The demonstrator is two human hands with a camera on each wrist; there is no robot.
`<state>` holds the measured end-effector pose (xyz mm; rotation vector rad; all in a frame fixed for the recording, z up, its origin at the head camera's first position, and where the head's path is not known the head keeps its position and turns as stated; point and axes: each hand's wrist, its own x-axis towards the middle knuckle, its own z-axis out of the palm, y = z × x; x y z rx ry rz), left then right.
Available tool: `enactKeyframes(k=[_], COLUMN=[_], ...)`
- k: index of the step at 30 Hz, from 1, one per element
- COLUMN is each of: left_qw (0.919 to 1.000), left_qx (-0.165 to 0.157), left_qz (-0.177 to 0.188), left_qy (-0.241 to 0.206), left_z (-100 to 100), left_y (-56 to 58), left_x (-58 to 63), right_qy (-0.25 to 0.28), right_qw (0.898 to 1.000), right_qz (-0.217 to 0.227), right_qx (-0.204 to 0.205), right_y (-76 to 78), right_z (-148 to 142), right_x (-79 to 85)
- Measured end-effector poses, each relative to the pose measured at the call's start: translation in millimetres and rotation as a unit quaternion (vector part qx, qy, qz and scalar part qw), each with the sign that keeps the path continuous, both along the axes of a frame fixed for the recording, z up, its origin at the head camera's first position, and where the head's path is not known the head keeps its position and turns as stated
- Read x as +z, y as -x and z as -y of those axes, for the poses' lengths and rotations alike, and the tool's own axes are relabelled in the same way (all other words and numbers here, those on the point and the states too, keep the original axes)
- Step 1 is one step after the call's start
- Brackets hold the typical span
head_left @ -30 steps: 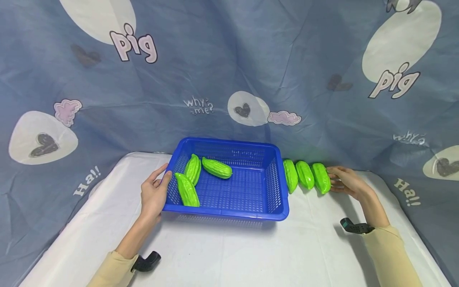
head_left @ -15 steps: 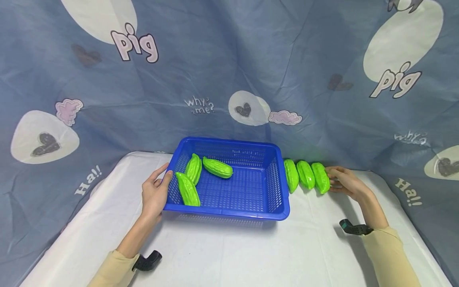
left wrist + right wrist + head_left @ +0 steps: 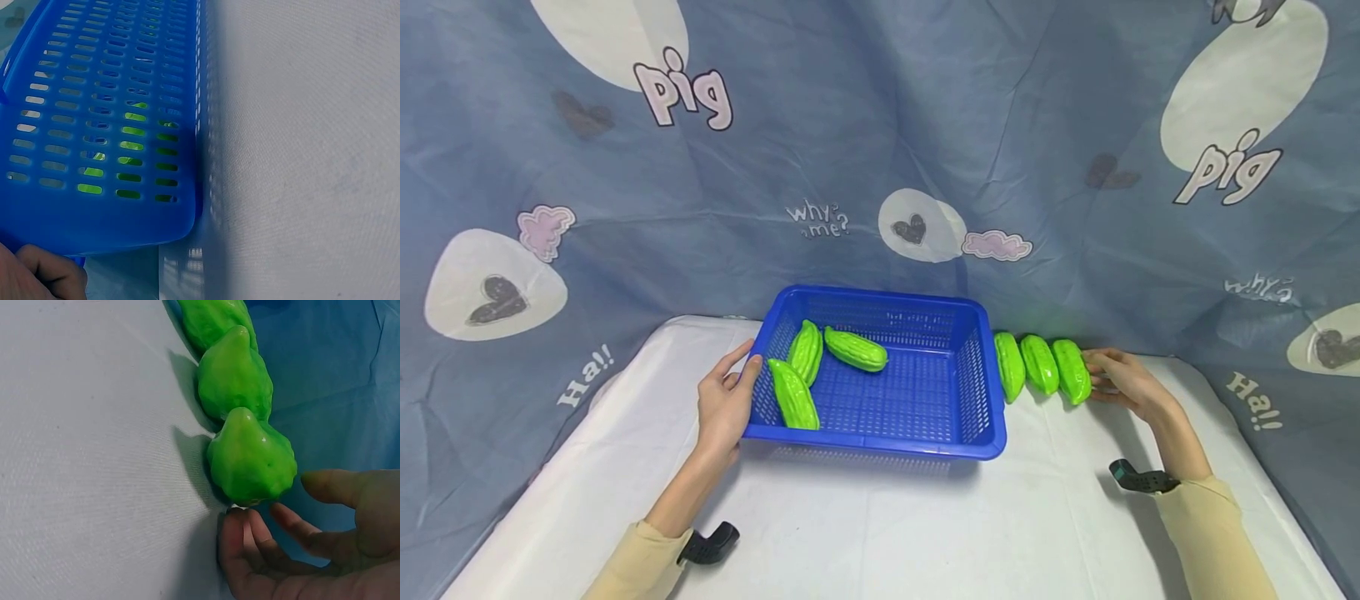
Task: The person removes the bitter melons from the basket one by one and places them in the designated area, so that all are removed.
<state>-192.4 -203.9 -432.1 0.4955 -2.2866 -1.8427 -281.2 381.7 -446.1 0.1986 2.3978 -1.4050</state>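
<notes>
My left hand [image 3: 724, 404] grips the left end of a blue plastic basket [image 3: 872, 442], thumb at the rim and fingers outside it. In the left wrist view, curled fingers [image 3: 53, 269] show beneath the perforated basket wall [image 3: 94, 219]. Three bright green bitter melons lie inside: one along the left wall [image 3: 806, 353], one in front of it [image 3: 793, 396], one toward the back [image 3: 855, 350]. Outside, the right hand [image 3: 1123, 382] reaches the rightmost bitter melon [image 3: 1071, 372]; its fingertips are right at the melon's side, the thumb spread apart from the fingers [image 3: 300, 528].
Two more bitter melons, a middle one [image 3: 1039, 365] and one against the basket [image 3: 1010, 367], stand in the same row. A white cloth [image 3: 910, 533] covers the table. Behind it hangs a blue printed curtain [image 3: 850, 150], close to the basket's back rim.
</notes>
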Motion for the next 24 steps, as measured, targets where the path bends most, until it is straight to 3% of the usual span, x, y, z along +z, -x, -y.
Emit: enactKeyframes(k=[10,16,24], left_qw=[1.0000,1.0000,1.0000], left_qx=[0.006,0.003,0.000], left_qz=[0.005,0.003,0.000], left_qy=[0.003,-0.003,-0.009], left_z=[-0.9,-1.1,-0.1], left_y=[2.0,1.5,0.7], left_x=[-0.1,0.6,1.0], right_qy=[-0.060,-0.033,-0.025], right_qw=[0.997,0.993,0.985], right_qz=[-0.041,-0.101,-0.161], right_qx=[-0.033,-0.058,-0.058], right_y=[-7.1,-14.5,-17.7], right_z=[2.2,14.7,42.1], right_x=[11.9,24.0,48.9])
